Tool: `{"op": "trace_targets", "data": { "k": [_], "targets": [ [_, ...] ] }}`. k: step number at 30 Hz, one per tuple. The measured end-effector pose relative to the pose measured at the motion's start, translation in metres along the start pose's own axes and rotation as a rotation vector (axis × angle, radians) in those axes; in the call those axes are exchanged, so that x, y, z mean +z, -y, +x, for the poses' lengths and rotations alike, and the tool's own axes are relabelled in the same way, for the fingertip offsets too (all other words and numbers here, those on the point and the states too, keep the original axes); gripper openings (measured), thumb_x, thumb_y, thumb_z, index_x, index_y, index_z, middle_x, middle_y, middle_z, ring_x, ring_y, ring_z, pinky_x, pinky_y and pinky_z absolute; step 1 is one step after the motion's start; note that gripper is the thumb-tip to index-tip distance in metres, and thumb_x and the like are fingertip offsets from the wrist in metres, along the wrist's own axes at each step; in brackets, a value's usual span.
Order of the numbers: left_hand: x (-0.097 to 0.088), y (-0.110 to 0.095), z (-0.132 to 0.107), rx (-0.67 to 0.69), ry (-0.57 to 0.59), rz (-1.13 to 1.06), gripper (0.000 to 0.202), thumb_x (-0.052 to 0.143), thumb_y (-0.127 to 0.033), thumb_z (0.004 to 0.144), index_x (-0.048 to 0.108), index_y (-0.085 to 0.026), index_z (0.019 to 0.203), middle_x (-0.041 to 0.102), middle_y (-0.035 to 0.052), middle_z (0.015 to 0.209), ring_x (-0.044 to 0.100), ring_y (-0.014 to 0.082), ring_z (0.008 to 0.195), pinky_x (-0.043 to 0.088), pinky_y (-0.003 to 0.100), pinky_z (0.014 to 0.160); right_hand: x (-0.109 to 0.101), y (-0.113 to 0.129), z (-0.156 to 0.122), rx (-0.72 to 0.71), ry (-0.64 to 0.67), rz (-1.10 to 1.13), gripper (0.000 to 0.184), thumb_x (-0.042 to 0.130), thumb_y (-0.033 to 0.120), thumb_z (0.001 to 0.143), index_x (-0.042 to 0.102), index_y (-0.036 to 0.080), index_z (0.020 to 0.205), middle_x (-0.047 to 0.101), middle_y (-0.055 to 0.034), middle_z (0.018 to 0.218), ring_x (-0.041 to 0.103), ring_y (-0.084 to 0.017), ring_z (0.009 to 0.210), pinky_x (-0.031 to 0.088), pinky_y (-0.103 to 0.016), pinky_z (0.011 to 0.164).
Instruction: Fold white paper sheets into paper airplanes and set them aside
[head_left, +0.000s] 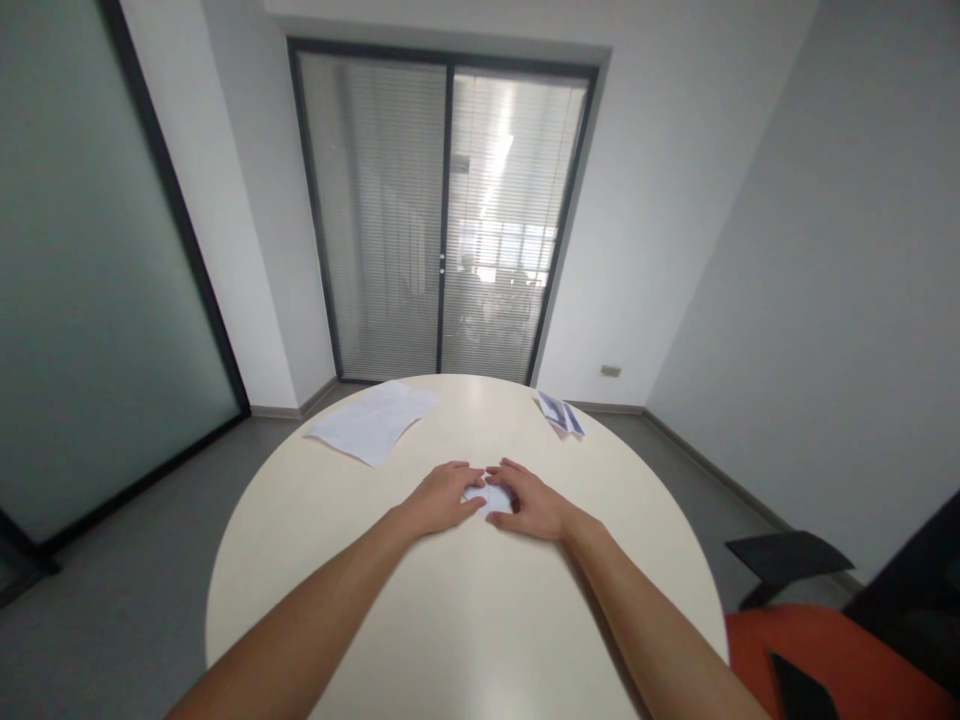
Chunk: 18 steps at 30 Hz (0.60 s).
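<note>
A small piece of folded white paper [496, 498] lies on the round table in front of me, partly covered by my fingers. My left hand [444, 497] holds its left side, with the thumb at the near part and the fingers at the far part. From the right, my right hand [531, 503] curves round the paper, thumb and fingers gripping its edges. The fingertips of both hands almost meet at the far edge of the paper. How the paper is folded beneath them is partly hidden.
The cream round table [465, 610] bears a white sheet [375, 420] at the far left and a folded printed paper [559, 414] at the far right. An orange chair [817, 650] with black armrests stands at the right. Behind the table is a glazed partition with blinds [375, 220].
</note>
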<state>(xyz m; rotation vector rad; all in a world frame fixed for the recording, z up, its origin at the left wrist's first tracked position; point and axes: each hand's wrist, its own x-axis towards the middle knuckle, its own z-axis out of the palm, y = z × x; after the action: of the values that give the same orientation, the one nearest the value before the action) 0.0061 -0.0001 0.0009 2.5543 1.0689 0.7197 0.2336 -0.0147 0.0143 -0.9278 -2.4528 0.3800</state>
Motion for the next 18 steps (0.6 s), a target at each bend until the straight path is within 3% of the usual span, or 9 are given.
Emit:
{"op": "trace_targets", "data": {
  "k": [10, 18],
  "targets": [
    [-0.0050, -0.0030, 0.0012, -0.022, -0.065, 0.074, 0.015, 0.063, -0.023, 0.087, 0.071, -0.021, 0.099, 0.073, 0.0059, 0.107, 0.063, 0.0237, 0.104, 0.046, 0.036, 0.095, -0.0008, -0.0060, -0.0044, 0.045, -0.031, 0.017, 0.032, 0.070, 0.036, 0.081, 0.064, 0.020, 0.108, 0.064, -0.0137, 0.127, 0.056, -0.031, 0.123, 0.038, -0.053, 0.110],
    [-0.0075, -0.0017, 0.0031, -0.129, -0.091, 0.191, 0.014, 0.060, -0.025, 0.089, 0.073, -0.020, 0.087, 0.072, 0.0063, 0.093, 0.063, 0.0244, 0.094, 0.047, 0.035, 0.086, -0.0003, -0.0076, -0.0025, 0.024, -0.051, 0.032, 0.016, 0.068, 0.029, 0.084, 0.068, 0.022, 0.099, 0.066, -0.0108, 0.124, 0.054, -0.028, 0.128, 0.032, -0.053, 0.114]
  ]
}}
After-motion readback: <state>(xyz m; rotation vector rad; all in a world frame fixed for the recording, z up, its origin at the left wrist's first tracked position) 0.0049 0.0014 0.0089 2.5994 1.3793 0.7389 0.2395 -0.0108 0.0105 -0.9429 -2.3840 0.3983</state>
